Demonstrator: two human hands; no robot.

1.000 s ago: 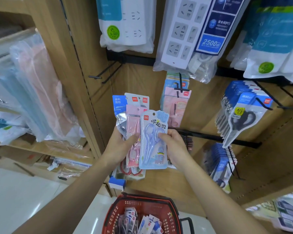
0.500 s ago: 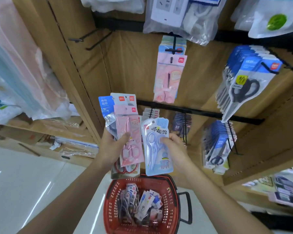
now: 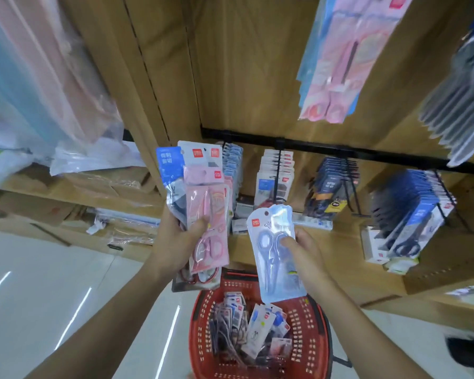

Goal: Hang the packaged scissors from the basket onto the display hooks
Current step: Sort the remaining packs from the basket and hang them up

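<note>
A: What is gripped by the left hand [image 3: 175, 242]?

B: A fanned stack of scissor packs [image 3: 200, 203] is clamped there, the thumb pressed across a pink pack on top, with a blue-headed pack and a white one behind it.

A: And the right hand [image 3: 304, 255]?

B: A single pale blue scissor pack [image 3: 277, 255] is pinched between thumb and fingers, held upright and apart from the stack, just above the basket [image 3: 312, 337].

A: Where is the rest of the stock found?

B: More packs are heaped inside the red basket on the floor [image 3: 52, 283]. Full rows are hung on the hooks [image 3: 277, 176] under the black rail [image 3: 326, 150] behind both hands.
</note>
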